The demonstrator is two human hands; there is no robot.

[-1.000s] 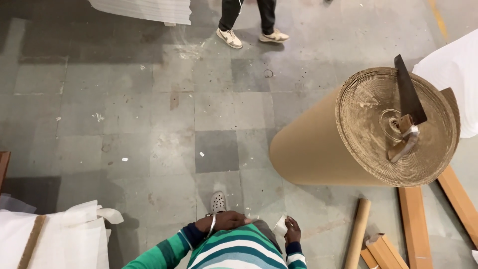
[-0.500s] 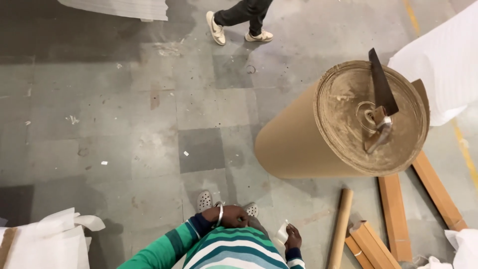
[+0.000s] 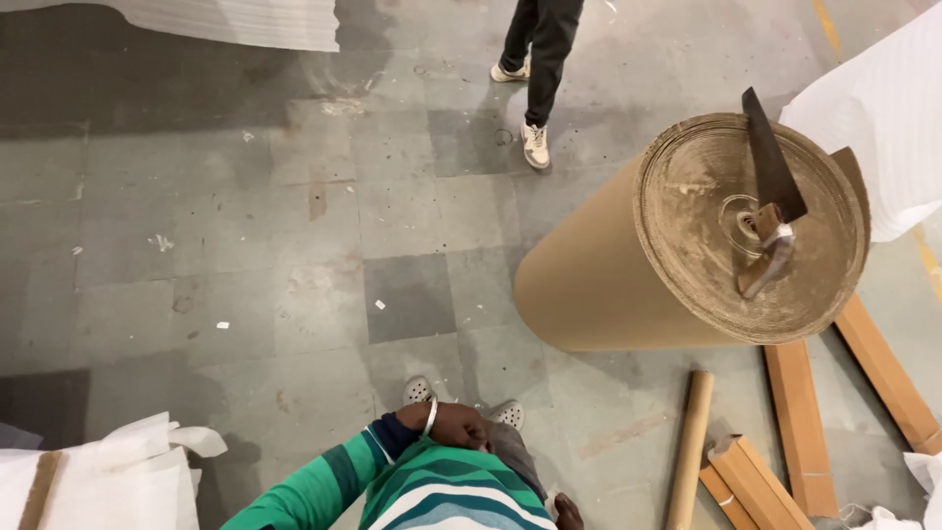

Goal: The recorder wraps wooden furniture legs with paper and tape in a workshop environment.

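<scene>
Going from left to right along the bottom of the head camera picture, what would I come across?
White foam sheets → left hand against the striped shirt → right hand → cardboard tube lying on the floor → flat cardboard strips.

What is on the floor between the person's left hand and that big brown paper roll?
In the head view, only bare grey floor tiles lie between the left hand and the paper roll; the cardboard tube lies off to the right.

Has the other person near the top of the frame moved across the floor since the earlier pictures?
Yes. The other person has stepped nearer the big cardboard roll; earlier their feet were farther to its left, judged against the floor tiles.
</scene>
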